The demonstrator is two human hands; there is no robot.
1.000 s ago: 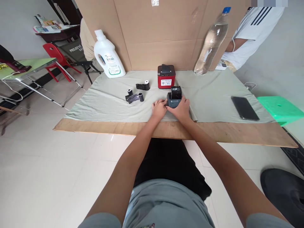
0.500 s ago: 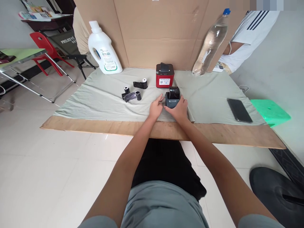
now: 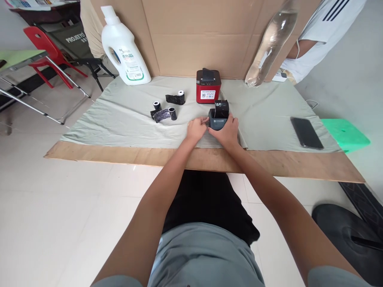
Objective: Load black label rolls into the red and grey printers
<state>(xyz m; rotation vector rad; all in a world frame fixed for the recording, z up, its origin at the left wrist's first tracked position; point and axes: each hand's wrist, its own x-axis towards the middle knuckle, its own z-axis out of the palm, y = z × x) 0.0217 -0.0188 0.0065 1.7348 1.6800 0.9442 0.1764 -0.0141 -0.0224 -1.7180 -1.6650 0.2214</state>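
Note:
A small dark grey printer (image 3: 218, 118) with its lid raised stands on the grey-green cloth (image 3: 125, 119). My right hand (image 3: 228, 133) is wrapped round its front and right side. My left hand (image 3: 196, 129) is curled beside it, fingertips touching its left edge. Behind it sits a red printer (image 3: 208, 86). To the left lie three small paper rolls (image 3: 163, 114) with black strips.
A white detergent jug (image 3: 122, 48) and a clear water bottle (image 3: 269, 44) lean against the cardboard wall (image 3: 191, 36). A black phone (image 3: 306, 133) lies at the right. A green stool (image 3: 345, 135) stands beyond. Another person in a white shirt (image 3: 323, 36) is at the back right. Folding chairs stand at the left.
My left hand's fingers opened beside the grey printer, then curled back to touch its left edge. My right hand kept its hold. The view tilted downward.

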